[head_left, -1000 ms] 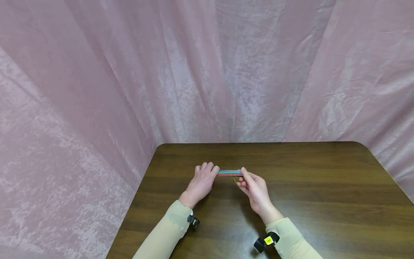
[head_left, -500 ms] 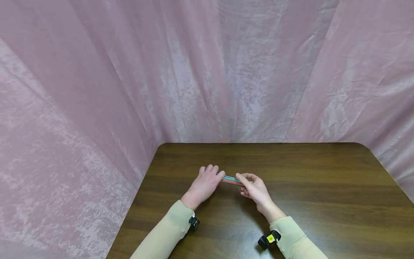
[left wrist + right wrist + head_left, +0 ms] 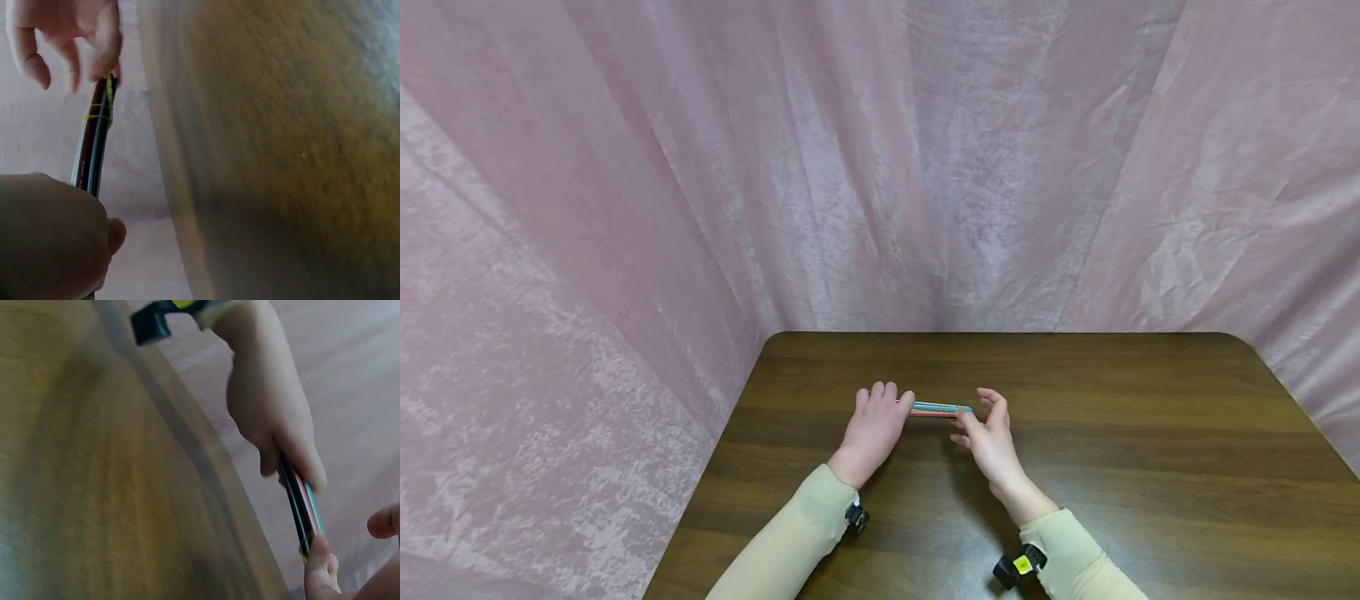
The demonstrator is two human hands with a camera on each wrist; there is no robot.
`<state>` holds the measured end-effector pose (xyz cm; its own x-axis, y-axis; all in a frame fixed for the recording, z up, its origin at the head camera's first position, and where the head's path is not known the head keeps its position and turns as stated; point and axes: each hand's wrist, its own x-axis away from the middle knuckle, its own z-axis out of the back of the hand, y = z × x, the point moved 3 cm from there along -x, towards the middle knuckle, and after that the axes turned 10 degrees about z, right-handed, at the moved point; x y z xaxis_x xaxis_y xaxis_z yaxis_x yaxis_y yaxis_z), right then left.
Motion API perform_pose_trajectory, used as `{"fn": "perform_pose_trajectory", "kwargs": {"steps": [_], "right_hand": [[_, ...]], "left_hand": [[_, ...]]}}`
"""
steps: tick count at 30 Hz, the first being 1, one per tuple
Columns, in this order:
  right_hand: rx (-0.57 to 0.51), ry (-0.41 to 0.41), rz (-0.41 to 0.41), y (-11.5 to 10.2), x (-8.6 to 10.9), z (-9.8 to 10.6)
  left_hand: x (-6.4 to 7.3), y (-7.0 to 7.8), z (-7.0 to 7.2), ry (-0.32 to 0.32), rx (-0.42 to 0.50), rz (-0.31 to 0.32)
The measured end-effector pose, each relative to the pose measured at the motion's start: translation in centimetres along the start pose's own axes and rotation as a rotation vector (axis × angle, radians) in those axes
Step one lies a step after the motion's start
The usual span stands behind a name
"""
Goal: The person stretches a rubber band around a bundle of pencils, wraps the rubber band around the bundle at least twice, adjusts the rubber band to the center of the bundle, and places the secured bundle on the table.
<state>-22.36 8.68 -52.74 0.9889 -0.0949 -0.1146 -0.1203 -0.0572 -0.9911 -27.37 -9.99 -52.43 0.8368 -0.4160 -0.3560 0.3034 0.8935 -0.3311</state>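
Note:
A thin bundle of coloured pencils [image 3: 936,408] lies crosswise between the two hands, above the table. My left hand [image 3: 874,429] grips its left part, the fingers wrapped around it in the right wrist view. A yellow rubber band [image 3: 99,114] loops round the bundle towards its other end, and a strand runs along the pencils. At that end my right hand [image 3: 992,446] holds the pencils with thumb and a finger, while the index finger stands raised and apart. The thumb [image 3: 319,551] covers the pencil tips in the right wrist view, with a bit of yellow beside it.
The brown wooden table [image 3: 1120,433] stretches out under both hands. Pink velvety curtain [image 3: 850,167] hangs behind it and along the sides. Dark wrist cameras [image 3: 1018,567] are strapped over the light sleeves.
The bundle tilted down to the right, then came back near level. My right hand's index finger has lifted away from the pencils, baring more of their right end. The left hand keeps its grip.

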Motion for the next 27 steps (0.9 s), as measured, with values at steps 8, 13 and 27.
{"fn": "perform_pose_trajectory", "kwargs": {"steps": [8, 13, 27], "right_hand": [[0.339, -0.11, 0.294, -0.7, 1.5, -1.8], [0.33, -0.127, 0.326, -0.7, 1.5, -1.3], [0.9, -0.124, 0.517, -2.4, 1.0, 2.0]], "left_hand": [[0.0, 1.1, 0.2, 0.024, 0.012, 0.011], [-0.2, 1.1, 0.4, -0.035, 0.108, -0.001], [-0.4, 0.0, 1.0, -0.05, 0.129, -0.044]]}}
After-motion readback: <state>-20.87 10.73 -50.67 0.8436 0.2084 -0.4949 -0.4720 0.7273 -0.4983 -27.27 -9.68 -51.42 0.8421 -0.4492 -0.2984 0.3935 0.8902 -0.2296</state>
